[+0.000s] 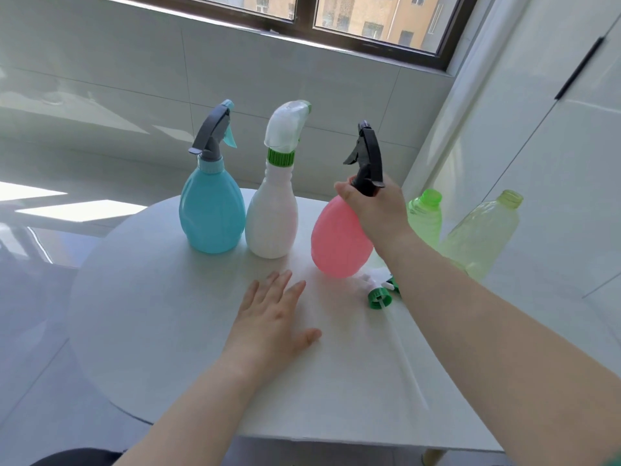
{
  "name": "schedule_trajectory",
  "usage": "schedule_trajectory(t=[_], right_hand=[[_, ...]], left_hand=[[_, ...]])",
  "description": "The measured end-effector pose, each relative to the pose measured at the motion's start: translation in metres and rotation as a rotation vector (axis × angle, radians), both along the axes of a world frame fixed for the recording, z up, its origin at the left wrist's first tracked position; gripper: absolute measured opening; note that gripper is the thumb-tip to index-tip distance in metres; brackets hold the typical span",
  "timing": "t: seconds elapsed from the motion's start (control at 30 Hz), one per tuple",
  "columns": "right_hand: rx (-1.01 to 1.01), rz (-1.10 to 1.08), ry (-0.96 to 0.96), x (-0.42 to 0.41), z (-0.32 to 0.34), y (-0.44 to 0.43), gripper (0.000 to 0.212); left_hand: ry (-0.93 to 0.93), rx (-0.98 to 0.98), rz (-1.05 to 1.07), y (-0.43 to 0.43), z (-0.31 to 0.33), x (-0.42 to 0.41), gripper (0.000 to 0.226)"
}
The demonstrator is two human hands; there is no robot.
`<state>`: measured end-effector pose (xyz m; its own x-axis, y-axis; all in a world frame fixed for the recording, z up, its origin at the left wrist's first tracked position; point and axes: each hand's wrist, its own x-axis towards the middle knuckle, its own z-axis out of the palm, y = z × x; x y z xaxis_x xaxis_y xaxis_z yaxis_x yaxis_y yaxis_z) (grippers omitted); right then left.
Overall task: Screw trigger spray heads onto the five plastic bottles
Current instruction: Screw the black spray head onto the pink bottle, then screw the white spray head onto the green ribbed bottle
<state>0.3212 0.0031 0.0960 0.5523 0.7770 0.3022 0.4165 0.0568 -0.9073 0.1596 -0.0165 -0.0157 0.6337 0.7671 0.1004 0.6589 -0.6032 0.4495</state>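
Head view: right hand grips pink bottle neck.

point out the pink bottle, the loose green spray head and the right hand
pink bottle [336, 243], head view, on its rounded body
loose green spray head [380, 300], head view, on its green screw collar
right hand [376, 206], head view, on the back of the hand

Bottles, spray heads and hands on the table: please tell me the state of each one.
blue bottle: upright, head on
white bottle: upright, head on
pink bottle: tilted, black head on, held
two green bottles: open necks, no heads
loose spray head: lying on table
right hand: gripping pink bottle's neck
left hand: open, flat
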Motion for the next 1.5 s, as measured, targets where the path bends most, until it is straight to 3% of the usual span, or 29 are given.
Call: schedule_trajectory(t=[0.17,0.57,0.7,0.77,0.93,1.13,1.37,1.5], right_hand=[[-0.021,-0.041,-0.049,0.004,-0.005,0.018,0.018],[-0.099,-0.01,-0.053,0.012,-0.015,0.021,0.027],[-0.196,0.114,0.039,0.019,-0.007,0.005,0.052],[-0.269,0.092,-0.003,0.029,-0.005,-0.013,0.065],[-0.443,-0.078,-0.361,0.039,-0.024,-0.062,0.029],[-0.876,-0.04,-0.581,0.02,-0.054,-0.076,0.053],[-0.869,-0.078,-0.537,0.016,-0.061,-0.066,0.041],[-0.753,-0.062,-0.346,0.024,-0.054,-0.072,0.038]], left_hand=[[0.09,0.005,-0.001,0.004,-0.003,0.003,0.066],[0.076,0.014,0.001,0.004,-0.004,0.003,0.064],[0.079,0.008,-0.003,0.005,-0.004,0.002,0.064],[0.081,0.008,-0.003,0.005,-0.004,0.003,0.064],[0.097,-0.002,-0.006,0.004,-0.001,0.003,0.064],[0.084,-0.001,0.0,0.002,0.001,0.002,0.061],[0.073,0.019,0.005,0.001,0.001,0.002,0.06],[0.064,0.027,0.013,0.001,0.0,0.002,0.06]])
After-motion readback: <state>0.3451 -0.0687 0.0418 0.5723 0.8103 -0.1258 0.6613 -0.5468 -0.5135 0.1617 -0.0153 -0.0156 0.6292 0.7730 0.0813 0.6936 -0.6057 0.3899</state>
